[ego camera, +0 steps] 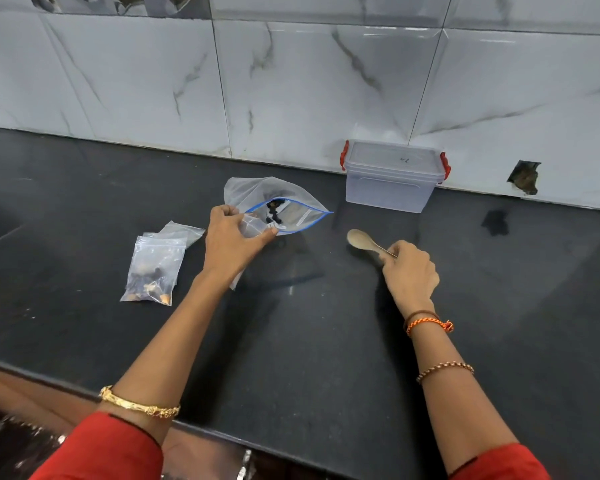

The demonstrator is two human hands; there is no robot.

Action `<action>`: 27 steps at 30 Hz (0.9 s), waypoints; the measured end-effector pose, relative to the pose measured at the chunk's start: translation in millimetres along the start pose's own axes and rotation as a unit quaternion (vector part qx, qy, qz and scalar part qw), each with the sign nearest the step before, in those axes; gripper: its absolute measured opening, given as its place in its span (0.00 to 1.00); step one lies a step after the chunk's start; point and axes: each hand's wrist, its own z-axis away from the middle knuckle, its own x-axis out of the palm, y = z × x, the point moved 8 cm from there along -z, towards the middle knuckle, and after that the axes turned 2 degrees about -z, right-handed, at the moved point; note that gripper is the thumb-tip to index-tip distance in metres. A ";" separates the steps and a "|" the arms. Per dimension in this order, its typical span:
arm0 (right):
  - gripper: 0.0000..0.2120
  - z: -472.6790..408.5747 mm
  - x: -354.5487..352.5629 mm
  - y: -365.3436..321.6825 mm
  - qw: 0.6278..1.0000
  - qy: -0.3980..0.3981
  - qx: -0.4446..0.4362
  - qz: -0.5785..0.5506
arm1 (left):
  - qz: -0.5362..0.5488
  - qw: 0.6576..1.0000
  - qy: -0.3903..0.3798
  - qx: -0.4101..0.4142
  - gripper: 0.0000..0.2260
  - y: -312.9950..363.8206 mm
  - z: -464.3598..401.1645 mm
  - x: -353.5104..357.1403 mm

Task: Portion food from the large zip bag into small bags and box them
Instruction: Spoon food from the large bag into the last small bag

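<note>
From the head camera, looking down over the dark counter, the left hand pinches the near lip of the large zip bag together with what looks like an empty small bag tucked under the thumb and fingers, though clear plastic on clear plastic makes that layer hard to separate. Holding the lip up this way props the blue-edged mouth into an open almond shape, which I judge is meant to let the spoon go straight in. The mouth faces the person and slightly to their right, its long axis running across the counter from the left hand toward the box; the bag's body lies back toward the tiled wall, with a few dark pieces of food visible through the opening. The right hand is curled round the handle of the spoon, whose empty bowl points toward the bag's mouth, near it but apart. A filled small bag lies flat to the left, on top of spare empty ones, well apart from the box, which stands against the wall with its lid on and its red clips at the ends, so boxing is not yet begun.
</note>
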 end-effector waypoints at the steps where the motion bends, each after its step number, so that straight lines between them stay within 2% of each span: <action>1: 0.09 2.8 -5.2 -3.6 0.998 0.008 -0.004 -0.055 | 0.000 1.000 0.002 0.001 0.21 0.6 0.3 -0.8; 3: 0.09 5.2 -17.4 -18.3 0.988 0.024 -0.037 -0.145 | 0.000 1.000 0.005 0.003 0.21 1.3 -1.6 -1.9; 7: 0.12 7.2 -40.1 -57.1 0.961 0.027 -0.112 -0.252 | 0.009 1.000 0.007 0.000 0.21 4.1 -8.7 -7.0; 10: 0.10 10.1 -64.7 -70.0 0.941 0.096 -0.148 -0.288 | 0.006 1.000 0.012 0.004 0.18 7.2 -14.6 -12.1; 12: 0.07 13.1 -75.3 -77.0 0.927 0.127 -0.181 -0.302 | 0.004 1.000 0.017 0.004 0.20 7.7 -16.7 -14.4; 15: 0.04 20.1 -68.0 -98.1 0.924 0.117 -0.267 -0.247 | 0.008 1.000 0.015 0.002 0.22 7.3 -17.1 -15.5; 19: 0.06 31.3 -36.6 -125.1 0.916 0.127 -0.364 -0.108 | 0.007 1.000 0.009 0.009 0.22 3.4 -13.4 -12.5; 24: 0.11 26.5 7.6 -148.7 0.942 0.036 -0.334 0.020 | 0.009 0.999 -0.011 0.030 0.21 2.4 -2.5 -5.6; 26: 0.07 31.3 11.8 -161.0 0.936 0.037 -0.348 0.032 | 0.023 0.999 -0.026 0.039 0.19 2.4 1.0 -2.2; 27: 0.10 35.0 13.4 -168.7 0.928 0.056 -0.366 0.045 | 0.030 0.998 -0.028 0.045 0.18 2.6 2.7 -1.2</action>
